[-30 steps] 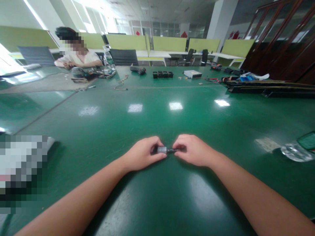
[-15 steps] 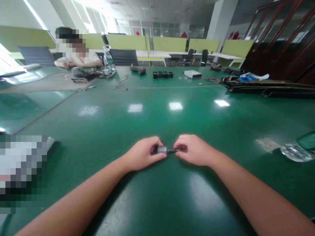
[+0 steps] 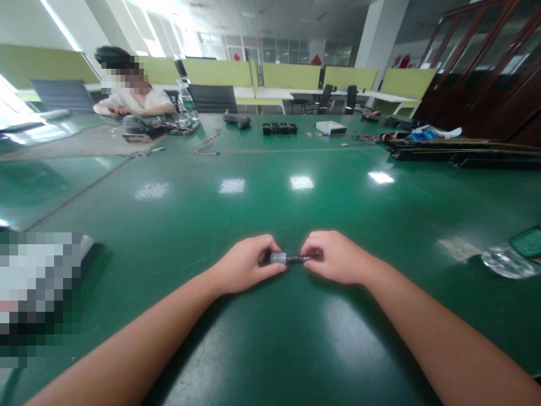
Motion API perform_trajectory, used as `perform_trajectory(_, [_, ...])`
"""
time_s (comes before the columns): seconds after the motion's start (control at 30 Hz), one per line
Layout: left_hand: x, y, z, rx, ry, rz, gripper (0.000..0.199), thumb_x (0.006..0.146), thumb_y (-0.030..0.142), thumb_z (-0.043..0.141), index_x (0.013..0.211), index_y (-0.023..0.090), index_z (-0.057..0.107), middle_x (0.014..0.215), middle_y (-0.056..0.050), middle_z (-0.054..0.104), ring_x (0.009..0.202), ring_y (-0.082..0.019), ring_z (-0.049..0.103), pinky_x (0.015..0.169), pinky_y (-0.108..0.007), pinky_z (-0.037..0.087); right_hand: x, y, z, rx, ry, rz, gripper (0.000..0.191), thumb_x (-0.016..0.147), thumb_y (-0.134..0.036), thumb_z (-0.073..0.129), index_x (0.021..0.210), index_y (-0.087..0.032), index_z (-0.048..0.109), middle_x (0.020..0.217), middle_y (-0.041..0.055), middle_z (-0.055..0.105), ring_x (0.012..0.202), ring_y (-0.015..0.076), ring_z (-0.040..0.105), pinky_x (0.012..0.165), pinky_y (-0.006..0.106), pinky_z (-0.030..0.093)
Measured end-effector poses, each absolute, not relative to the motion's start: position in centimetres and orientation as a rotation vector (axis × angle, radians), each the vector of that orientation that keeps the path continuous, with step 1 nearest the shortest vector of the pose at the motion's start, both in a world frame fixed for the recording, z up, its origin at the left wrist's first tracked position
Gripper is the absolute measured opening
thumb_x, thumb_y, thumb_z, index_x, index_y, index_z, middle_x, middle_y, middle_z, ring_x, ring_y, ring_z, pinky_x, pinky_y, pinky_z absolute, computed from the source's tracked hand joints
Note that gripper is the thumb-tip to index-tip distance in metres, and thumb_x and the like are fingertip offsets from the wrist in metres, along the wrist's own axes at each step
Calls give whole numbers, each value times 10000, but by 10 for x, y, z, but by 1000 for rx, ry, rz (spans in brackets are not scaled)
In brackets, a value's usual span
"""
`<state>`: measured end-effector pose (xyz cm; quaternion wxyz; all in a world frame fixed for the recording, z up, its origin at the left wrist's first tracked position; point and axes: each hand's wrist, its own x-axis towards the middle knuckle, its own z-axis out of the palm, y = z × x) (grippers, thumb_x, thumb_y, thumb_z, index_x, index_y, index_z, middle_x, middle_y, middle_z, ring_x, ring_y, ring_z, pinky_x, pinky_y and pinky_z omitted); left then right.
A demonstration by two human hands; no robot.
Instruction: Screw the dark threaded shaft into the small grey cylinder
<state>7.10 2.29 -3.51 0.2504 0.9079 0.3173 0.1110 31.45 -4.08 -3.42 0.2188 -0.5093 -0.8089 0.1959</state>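
Observation:
A small grey metal cylinder (image 3: 279,258) with a thin dark shaft (image 3: 296,259) lies sideways just over the green table (image 3: 270,208), in the lower middle of the head view. Around the cylinder's left end, the thumb and fingers of my left hand (image 3: 249,262) are closed. My right hand (image 3: 333,256) pinches the shaft's right end between thumb and fingertips. That end is partly hidden by the fingers, so I cannot tell whether a separate small part sits there.
A pixelated pale box (image 3: 87,248) lies at left; a clear round plastic object (image 3: 509,263) sits at right. Across the table are a black block with slots (image 3: 279,128), a silver box (image 3: 331,128), a power tool (image 3: 237,121) and dark strips (image 3: 465,149). A person (image 3: 146,101) sits far left.
My right hand has shifted slightly to the right along the shaft, and a little more of the shaft shows. The left hand and the cylinder stay in place.

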Motion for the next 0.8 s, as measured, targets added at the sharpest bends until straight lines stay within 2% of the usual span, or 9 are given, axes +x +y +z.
perform_trajectory(0.8, [72,23,-34,2458,878,308,305,860,495,644,955,206,638,797,3,611,689,-153,546,614,-251,377,328,-39,-32,-1483,-2241,548,118,747,-142,660,829,-187,732,763,0,659,659,109,559,612,234,407])
